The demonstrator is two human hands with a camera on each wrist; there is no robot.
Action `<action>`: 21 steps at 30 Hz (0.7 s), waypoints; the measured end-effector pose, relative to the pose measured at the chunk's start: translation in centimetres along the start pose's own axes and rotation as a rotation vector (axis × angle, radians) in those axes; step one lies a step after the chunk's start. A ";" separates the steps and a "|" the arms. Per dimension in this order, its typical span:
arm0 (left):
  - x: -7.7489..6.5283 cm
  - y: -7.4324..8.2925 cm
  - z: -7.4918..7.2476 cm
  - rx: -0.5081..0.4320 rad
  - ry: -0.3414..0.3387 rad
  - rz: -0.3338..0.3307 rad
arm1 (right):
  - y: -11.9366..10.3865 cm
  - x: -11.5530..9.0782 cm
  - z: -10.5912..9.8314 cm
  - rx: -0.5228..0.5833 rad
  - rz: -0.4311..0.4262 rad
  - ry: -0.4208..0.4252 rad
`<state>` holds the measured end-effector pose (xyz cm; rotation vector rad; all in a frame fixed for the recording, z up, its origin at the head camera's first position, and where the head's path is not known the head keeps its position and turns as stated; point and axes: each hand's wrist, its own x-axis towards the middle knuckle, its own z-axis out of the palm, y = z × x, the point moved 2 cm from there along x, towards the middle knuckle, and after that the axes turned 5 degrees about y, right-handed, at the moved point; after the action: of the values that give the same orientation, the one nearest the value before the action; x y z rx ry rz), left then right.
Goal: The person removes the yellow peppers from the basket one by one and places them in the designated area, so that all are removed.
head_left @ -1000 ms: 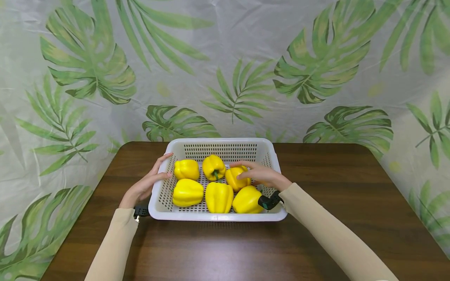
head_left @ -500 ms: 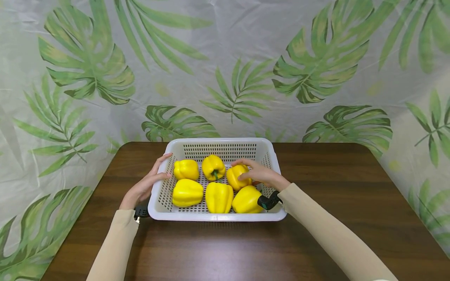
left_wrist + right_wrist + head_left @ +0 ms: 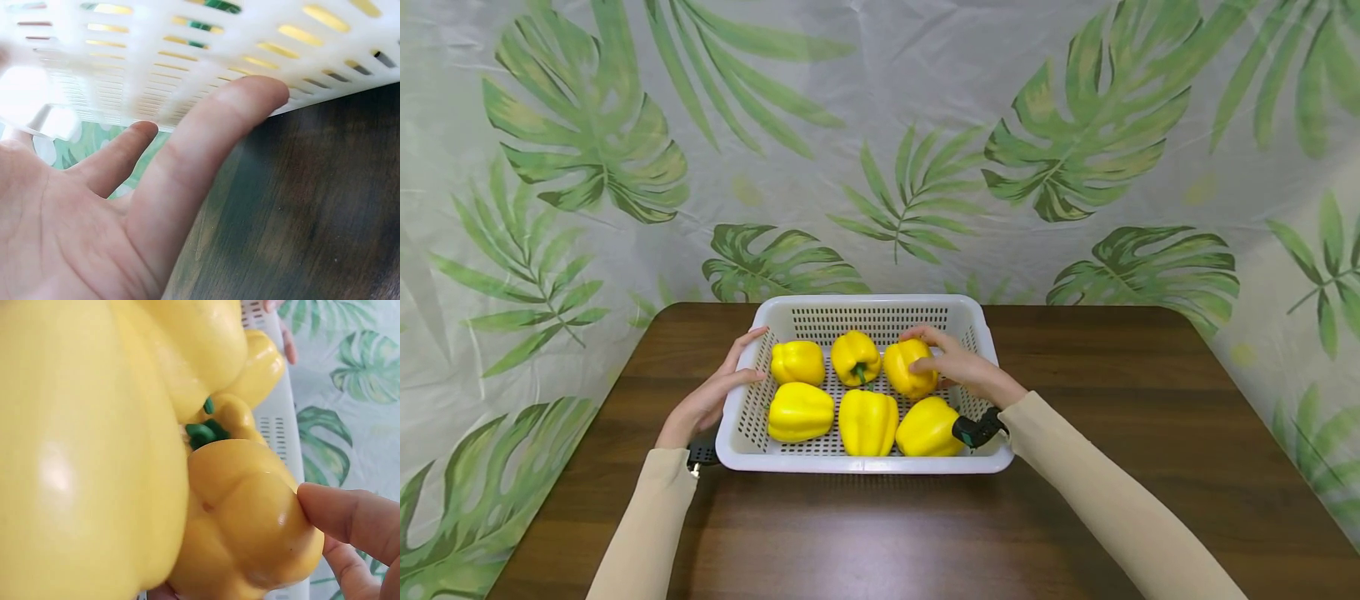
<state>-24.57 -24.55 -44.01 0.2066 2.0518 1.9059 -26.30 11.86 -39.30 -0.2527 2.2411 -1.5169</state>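
From where I'm standing, right hand [image 3: 961, 367]'s clearly nearer: thumb and fingers curled round a yellow pepper [image 3: 904, 372] just left of its palm, lobed end wristward, long axis hard to call. Left hand [image 3: 709, 393]'s well apart, fingers fairly straight against the basket [image 3: 865, 466].

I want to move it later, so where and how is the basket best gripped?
Probably by the broad rim at both short ends, coming from outside, left and right. The basket is longest side to side, so this should balance the six peppers inside. The left hand is at the left end.
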 end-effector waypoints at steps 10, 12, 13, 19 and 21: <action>-0.1 0.1 0.1 0.005 0.006 0.007 | -1.0 -0.8 -1.1 0.080 -0.020 -0.013; -0.1 0.1 0.1 0.004 0.004 0.011 | -1.1 -1.0 -1.3 0.085 -0.025 -0.008; -0.1 0.1 0.1 0.004 0.004 0.012 | -1.2 -1.1 -1.5 0.080 -0.032 -0.006; 0.0 -0.1 0.0 0.006 0.007 0.017 | -1.2 -1.6 -2.5 0.095 -0.074 0.006; 0.0 -0.1 0.0 0.007 0.009 0.020 | -1.3 -1.9 -2.8 0.105 -0.089 0.012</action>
<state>-24.57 -24.58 -44.11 0.2206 2.0701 1.9149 -25.97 14.41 -36.78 -0.3160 2.1771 -1.6811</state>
